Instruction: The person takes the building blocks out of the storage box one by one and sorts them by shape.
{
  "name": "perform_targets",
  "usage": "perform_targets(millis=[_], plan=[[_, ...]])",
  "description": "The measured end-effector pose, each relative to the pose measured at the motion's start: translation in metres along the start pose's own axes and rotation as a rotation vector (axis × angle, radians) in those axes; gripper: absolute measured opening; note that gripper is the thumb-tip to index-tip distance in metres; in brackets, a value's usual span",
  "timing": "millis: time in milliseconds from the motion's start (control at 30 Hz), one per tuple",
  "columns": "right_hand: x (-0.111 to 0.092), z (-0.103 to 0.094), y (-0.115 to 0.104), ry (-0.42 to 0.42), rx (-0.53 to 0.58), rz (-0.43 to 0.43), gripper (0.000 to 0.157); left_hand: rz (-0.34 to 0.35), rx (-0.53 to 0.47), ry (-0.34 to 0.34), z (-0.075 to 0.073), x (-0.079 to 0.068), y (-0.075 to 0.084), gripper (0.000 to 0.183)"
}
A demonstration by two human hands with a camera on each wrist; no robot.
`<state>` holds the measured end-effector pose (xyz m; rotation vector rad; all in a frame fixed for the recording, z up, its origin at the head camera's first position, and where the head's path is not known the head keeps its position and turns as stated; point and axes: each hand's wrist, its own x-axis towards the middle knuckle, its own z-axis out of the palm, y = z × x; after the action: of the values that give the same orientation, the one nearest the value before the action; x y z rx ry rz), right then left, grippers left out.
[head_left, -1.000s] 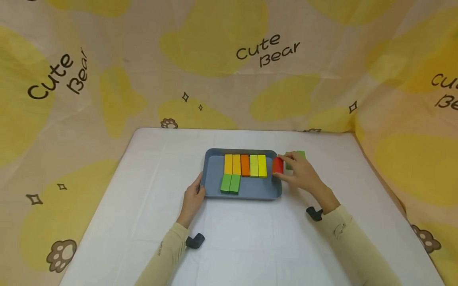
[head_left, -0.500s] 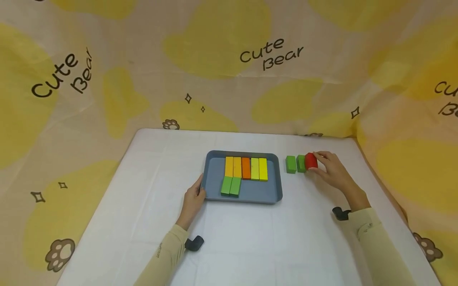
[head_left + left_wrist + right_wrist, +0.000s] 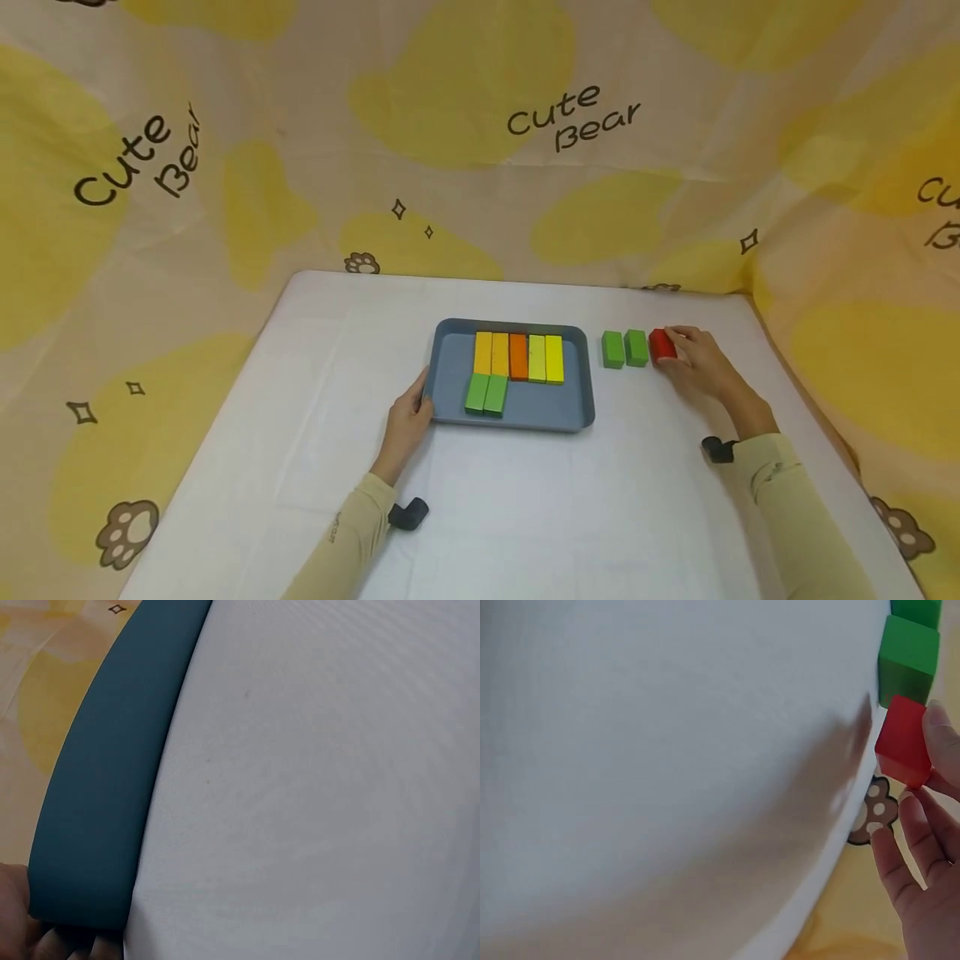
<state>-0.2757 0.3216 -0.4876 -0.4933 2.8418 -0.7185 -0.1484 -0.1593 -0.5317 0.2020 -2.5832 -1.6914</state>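
My left hand (image 3: 407, 422) grips the left side of a blue-grey tray (image 3: 525, 414), thumb at the rim; the left wrist view shows fingers curled beneath the tray's corner (image 3: 90, 847). Inside it, yellow, orange and lime blocks (image 3: 518, 357) stand in a row, with two green blocks (image 3: 486, 395) below their left end. Right of the tray, my right hand (image 3: 699, 358) pinches a red block (image 3: 662, 345) between thumb and fingers. In the right wrist view the red block (image 3: 904, 741) is close beside a green block (image 3: 909, 661).
Two green blocks (image 3: 624, 349) stand on the white tabletop (image 3: 495, 517) between the tray and the red block. A patterned "Cute Bear" cloth (image 3: 465, 150) hangs behind and along both sides of the table.
My right hand has carried the red block from the tray's right edge to the right, past the two green blocks, and lowered it beside them. The left hand keeps its hold on the tray.
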Motion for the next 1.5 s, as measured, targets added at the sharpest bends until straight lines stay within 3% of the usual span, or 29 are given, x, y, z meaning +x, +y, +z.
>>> perform_targets(millis=[400, 933, 1267, 1500], plan=[[0.001, 0.013, 0.008, 0.088, -0.115, -0.13, 0.065, 0.023, -0.006, 0.008, 0.001, 0.0, -0.001, 0.055], [0.002, 0.012, 0.006, 0.057, -0.103, -0.088, 0.066, 0.017, 0.004, 0.02, 0.0, -0.001, 0.0, 0.053], [-0.011, 0.023, 0.006, -0.009, -0.087, -0.006, 0.069, 0.004, 0.002, 0.021, 0.004, -0.016, -0.009, 0.054], [-0.01, 0.018, 0.0, 0.038, -0.078, 0.001, 0.071, 0.023, 0.012, 0.036, 0.002, -0.01, -0.006, 0.054]])
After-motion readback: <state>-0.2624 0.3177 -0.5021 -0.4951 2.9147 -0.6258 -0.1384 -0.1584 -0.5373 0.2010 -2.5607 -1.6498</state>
